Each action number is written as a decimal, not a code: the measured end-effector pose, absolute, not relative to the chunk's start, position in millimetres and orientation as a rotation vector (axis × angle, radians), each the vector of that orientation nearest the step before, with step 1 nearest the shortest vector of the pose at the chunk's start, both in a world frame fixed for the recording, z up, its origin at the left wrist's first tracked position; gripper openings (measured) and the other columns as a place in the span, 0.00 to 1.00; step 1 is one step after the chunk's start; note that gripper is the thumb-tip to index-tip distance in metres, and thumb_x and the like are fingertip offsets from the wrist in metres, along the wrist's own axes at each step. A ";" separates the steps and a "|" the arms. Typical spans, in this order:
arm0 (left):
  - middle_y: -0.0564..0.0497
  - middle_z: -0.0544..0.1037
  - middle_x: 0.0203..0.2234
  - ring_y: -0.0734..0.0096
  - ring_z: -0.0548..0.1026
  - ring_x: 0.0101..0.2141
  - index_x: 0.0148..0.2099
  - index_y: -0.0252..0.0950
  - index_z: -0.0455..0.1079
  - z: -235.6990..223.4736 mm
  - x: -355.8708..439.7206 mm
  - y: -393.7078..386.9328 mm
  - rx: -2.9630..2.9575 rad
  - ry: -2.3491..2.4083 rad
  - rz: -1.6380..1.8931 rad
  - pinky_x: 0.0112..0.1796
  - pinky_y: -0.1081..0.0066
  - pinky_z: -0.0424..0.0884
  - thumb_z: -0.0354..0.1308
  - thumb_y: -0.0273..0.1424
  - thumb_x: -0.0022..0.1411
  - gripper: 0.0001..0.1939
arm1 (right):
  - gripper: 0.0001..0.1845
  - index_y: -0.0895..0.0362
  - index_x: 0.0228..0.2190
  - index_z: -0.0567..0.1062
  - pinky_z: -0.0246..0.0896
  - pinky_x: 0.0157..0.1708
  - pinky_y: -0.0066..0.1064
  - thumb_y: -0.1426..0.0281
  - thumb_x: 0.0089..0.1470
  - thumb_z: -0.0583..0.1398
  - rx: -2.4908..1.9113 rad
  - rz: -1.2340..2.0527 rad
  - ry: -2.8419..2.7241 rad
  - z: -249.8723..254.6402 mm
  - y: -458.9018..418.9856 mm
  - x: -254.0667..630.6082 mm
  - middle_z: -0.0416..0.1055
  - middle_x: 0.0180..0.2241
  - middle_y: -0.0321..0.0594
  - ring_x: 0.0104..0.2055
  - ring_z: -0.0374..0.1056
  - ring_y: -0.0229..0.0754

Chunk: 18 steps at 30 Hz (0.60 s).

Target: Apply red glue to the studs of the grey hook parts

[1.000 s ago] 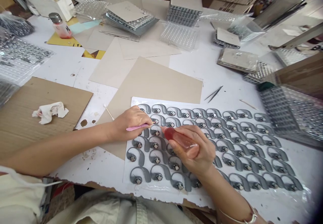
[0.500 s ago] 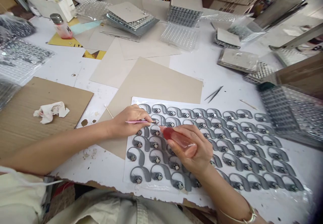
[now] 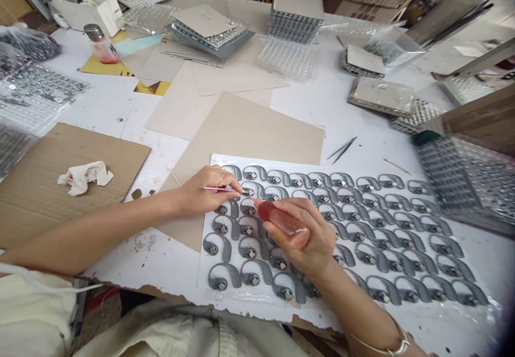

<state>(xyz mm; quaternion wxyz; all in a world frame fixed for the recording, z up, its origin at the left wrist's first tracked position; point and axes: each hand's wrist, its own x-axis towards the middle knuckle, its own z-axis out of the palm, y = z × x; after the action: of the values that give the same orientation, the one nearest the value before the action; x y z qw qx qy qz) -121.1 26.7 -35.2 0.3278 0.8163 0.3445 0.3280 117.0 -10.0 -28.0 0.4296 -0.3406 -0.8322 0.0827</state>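
Observation:
Rows of grey hook-shaped parts (image 3: 256,270), each with a small round metallic piece at one end, lie on a white sheet (image 3: 206,282). My left hand (image 3: 209,188) is closed on a thin pink stick (image 3: 219,189), perhaps a fine brush, its tip at a part in the second row. My right hand (image 3: 311,233) wraps round a squeeze bottle (image 3: 281,221) of reddish clear liquid. The bottle is tilted, its nozzle pointing left, close to the stick's tip. Whether nozzle and part touch, I cannot tell. Some parts are hidden under my right hand.
Black tweezers (image 3: 341,150) lie beyond the parts, and a cotton swab (image 3: 174,176) beside my left wrist. Crumpled tissue (image 3: 85,177) rests on cardboard (image 3: 36,185) at left. A capped jar (image 3: 101,44) stands at the back left. Stacked trays (image 3: 450,172) crowd the right side.
The bottle and my right hand have shifted slightly left. My left hand stays almost in place with the stick. The whole view has moved a little.

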 end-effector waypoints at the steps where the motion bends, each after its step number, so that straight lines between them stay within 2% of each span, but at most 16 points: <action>1: 0.51 0.81 0.31 0.73 0.77 0.32 0.36 0.35 0.73 -35.7 -121.1 26.7 2.143 0.903 0.865 0.42 0.69 0.67 0.58 0.28 0.63 0.04 | 0.16 0.57 0.42 0.71 0.70 0.29 0.33 0.69 0.51 0.65 -0.852 0.215 -2.076 -27.5 -10.1 117.2 0.71 0.33 0.44 0.33 0.70 0.42; 9: 0.52 0.81 0.32 0.73 0.77 0.32 0.36 0.35 0.73 -36.3 -122.5 26.0 2.216 0.906 0.883 0.41 0.69 0.67 0.59 0.29 0.63 0.03 | 0.14 0.57 0.39 0.74 0.70 0.28 0.33 0.72 0.48 0.67 -0.869 0.281 -1.967 -29.3 -11.1 118.1 0.72 0.31 0.42 0.31 0.70 0.41; 11: 0.52 0.81 0.32 0.73 0.77 0.32 0.36 0.35 0.73 -35.2 -122.1 25.0 2.245 0.912 0.869 0.42 0.69 0.67 0.58 0.29 0.63 0.03 | 0.12 0.55 0.36 0.75 0.70 0.26 0.32 0.71 0.47 0.67 -0.895 0.428 -1.839 -27.7 -8.1 121.0 0.73 0.30 0.40 0.30 0.70 0.40; 13: 0.52 0.81 0.32 0.72 0.78 0.33 0.36 0.36 0.74 -33.2 -121.2 23.7 2.252 0.927 0.843 0.43 0.68 0.68 0.58 0.29 0.62 0.04 | 0.06 0.55 0.34 0.77 0.69 0.22 0.31 0.69 0.51 0.64 -0.912 0.729 -1.601 -20.1 -1.7 128.5 0.74 0.28 0.40 0.27 0.71 0.40; 14: 0.51 0.81 0.32 0.72 0.78 0.33 0.36 0.36 0.74 -32.0 -120.6 22.9 2.243 0.941 0.834 0.44 0.67 0.68 0.58 0.28 0.62 0.04 | 0.06 0.56 0.33 0.78 0.68 0.19 0.30 0.66 0.54 0.62 -0.907 0.897 -1.442 -13.7 2.5 134.4 0.75 0.27 0.41 0.26 0.72 0.40; 15: 0.51 0.81 0.31 0.72 0.77 0.32 0.36 0.36 0.74 -30.6 -119.9 22.1 2.223 0.959 0.827 0.44 0.67 0.68 0.59 0.28 0.62 0.04 | 0.11 0.57 0.31 0.78 0.67 0.17 0.29 0.63 0.56 0.60 -0.884 1.027 -1.278 -5.8 7.1 141.7 0.75 0.26 0.43 0.24 0.72 0.41; 17: 0.51 0.81 0.29 0.73 0.77 0.31 0.35 0.36 0.75 -27.6 -118.4 20.0 2.158 1.009 0.818 0.41 0.70 0.70 0.59 0.28 0.60 0.04 | 0.17 0.59 0.26 0.78 0.66 0.16 0.25 0.56 0.50 0.64 -0.821 1.119 -0.994 12.9 16.1 160.1 0.75 0.26 0.44 0.19 0.69 0.37; 18: 0.51 0.80 0.29 0.73 0.76 0.30 0.34 0.35 0.76 -26.3 -117.5 18.7 2.114 1.042 0.816 0.38 0.71 0.70 0.60 0.28 0.59 0.04 | 0.19 0.60 0.27 0.78 0.66 0.17 0.23 0.55 0.45 0.66 -0.799 1.177 -0.902 22.5 19.8 170.6 0.76 0.28 0.45 0.20 0.69 0.35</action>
<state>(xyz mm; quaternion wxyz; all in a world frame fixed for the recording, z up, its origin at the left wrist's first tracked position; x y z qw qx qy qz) -117.5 18.7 -26.3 0.3181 0.8037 0.3960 0.3100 170.6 19.8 22.5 0.6659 -0.3539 -0.3995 0.5212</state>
